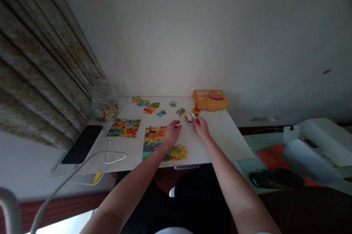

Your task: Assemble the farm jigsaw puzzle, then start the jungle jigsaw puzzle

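A partly joined jigsaw puzzle with animal pictures lies near the table's front edge. Over its upper right part is my left hand, fingers curved and apart, with nothing visible in it. My right hand pinches a puzzle piece with pale and red patches, just right of the left hand. Loose pieces lie beyond the hands: a green one, an orange one partly behind the held piece, a blue one, and a small green-and-white one.
An orange puzzle box stands at the back right against the wall. To the left lie a picture card, a black phone, a white cable and a clear plastic bag. More pieces sit at the back left.
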Available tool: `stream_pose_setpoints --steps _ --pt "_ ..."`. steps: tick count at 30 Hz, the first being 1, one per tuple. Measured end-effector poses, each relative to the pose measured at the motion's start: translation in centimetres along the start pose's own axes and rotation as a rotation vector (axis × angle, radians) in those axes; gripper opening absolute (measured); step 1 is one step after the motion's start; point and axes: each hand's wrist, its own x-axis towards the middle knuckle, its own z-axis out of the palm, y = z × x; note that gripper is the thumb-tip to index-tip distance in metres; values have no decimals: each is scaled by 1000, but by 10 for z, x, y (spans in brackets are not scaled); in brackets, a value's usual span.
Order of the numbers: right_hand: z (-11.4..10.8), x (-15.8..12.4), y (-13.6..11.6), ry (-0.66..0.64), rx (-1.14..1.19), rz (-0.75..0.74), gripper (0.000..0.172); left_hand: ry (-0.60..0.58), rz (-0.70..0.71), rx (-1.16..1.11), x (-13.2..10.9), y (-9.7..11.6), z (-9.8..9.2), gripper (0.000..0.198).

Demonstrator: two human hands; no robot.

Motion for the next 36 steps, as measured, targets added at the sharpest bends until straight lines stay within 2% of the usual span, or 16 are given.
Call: stream_pose_setpoints --steps 2,4,6,9,12,15,19,21,26,30,36 --pt "-1 2 3 27 98 32 43 -21 213 173 -13 -8 -25 26" --pt "-1 3 5 50 149 45 46 -93 428 328 -26 -20 -55 24" --pt "-1 3 5 73 170 45 49 -128 584 472 -37 -33 -87 24" --pt "-1 2 6 87 180 54 52 -237 703 673 -46 -48 -127 32" --pt "-1 2 6 99 196 92 54 -344 714 789 -49 -56 -147 44" --pt "-1 2 7 113 220 111 56 -397 697 810 -50 -58 -149 50" --pt "0 3 7 148 178 115 56 -391 703 774 -48 -62 -144 51" --pt "5 3 2 119 124 89 51 -386 720 758 -46 -66 -143 50" --pt "44 9 -27 -128 34 -50 32 -370 743 747 -44 -69 -144 48" --pt "76 19 -50 -312 -4 -91 22 -366 735 745 -46 -66 -144 48" --pt "86 35 -55 -430 -207 -191 17 -361 722 724 -47 -64 -143 49"
